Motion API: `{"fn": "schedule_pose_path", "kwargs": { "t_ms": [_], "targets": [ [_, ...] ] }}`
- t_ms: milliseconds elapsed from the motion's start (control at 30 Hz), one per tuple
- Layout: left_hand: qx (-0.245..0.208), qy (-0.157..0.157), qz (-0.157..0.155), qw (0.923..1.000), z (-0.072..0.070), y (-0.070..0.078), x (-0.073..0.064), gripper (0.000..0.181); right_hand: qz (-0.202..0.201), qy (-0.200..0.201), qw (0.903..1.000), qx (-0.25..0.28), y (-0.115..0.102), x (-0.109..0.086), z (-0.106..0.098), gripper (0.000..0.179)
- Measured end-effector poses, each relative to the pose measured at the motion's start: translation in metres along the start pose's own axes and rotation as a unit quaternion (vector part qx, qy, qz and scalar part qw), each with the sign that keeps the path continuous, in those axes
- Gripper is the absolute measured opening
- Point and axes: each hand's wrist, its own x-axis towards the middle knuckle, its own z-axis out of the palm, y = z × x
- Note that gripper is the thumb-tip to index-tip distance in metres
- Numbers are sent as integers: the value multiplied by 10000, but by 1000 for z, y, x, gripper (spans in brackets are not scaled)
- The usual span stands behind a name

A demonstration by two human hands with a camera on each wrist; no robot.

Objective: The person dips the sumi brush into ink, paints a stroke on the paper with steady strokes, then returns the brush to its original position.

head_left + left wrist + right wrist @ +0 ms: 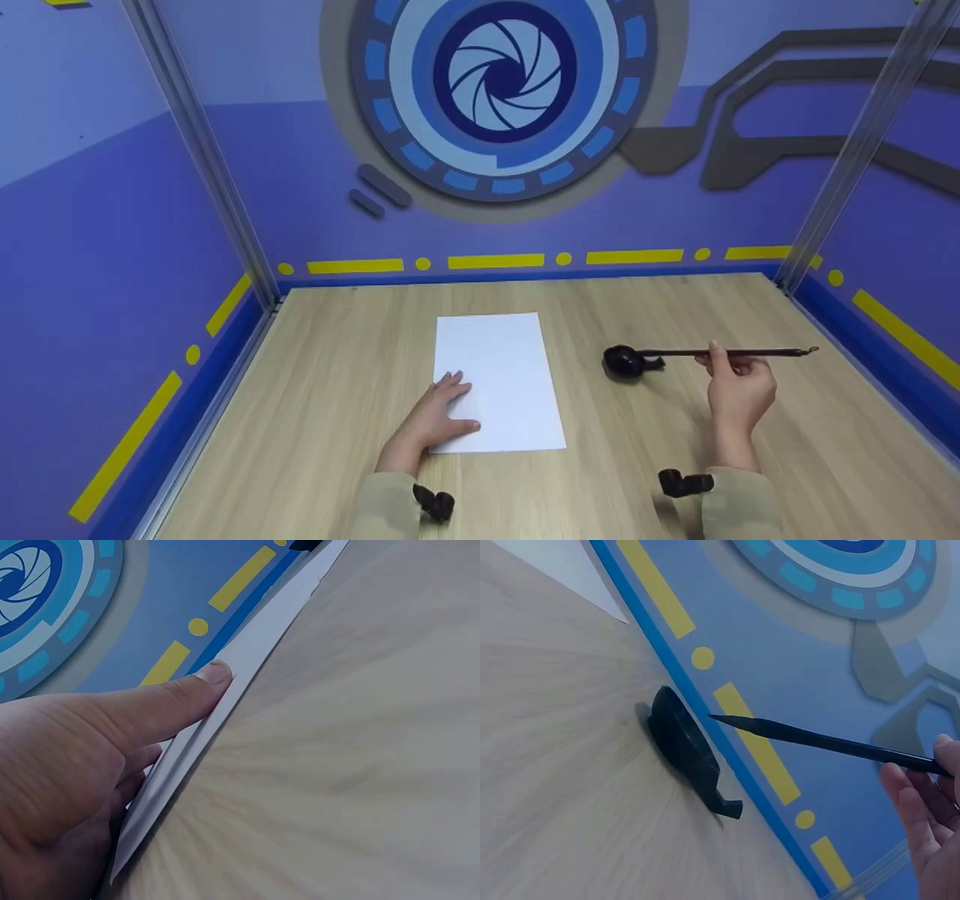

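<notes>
A black writing brush (679, 352) is pinched between the thumb and fingers of my right hand (739, 390). It lies nearly level, its dark pointed tip (731, 721) to the left. Below that tip stands a small black ink dish (624, 363) with a short stem, on the wooden table. The right wrist view shows the tip apart from the dish (681, 736). My left hand (439, 416) rests on the left edge of a white paper sheet (506, 375), fingers spread and thumb pointing right. In the left wrist view, the thumb lies on the sheet (247, 652).
The wooden table (330, 375) is bounded by a blue back wall (285, 187) and side walls with metal corner posts. Black devices, one at the left cuff (435, 502) and one at the right cuff (684, 484), stick out inward over the table.
</notes>
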Motion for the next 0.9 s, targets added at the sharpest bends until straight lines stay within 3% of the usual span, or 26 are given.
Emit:
{"fn": "schedule_pose_path", "kwargs": {
  "t_ms": [533,900],
  "targets": [
    [53,-6,-40,10000,0,1,0,74,28,-47,9999,-125,8,-1,4,19],
    [24,-4,-202,9998,1,3,-1,75,93,-27,9971,750,-2,2,3,11]
  ]
}}
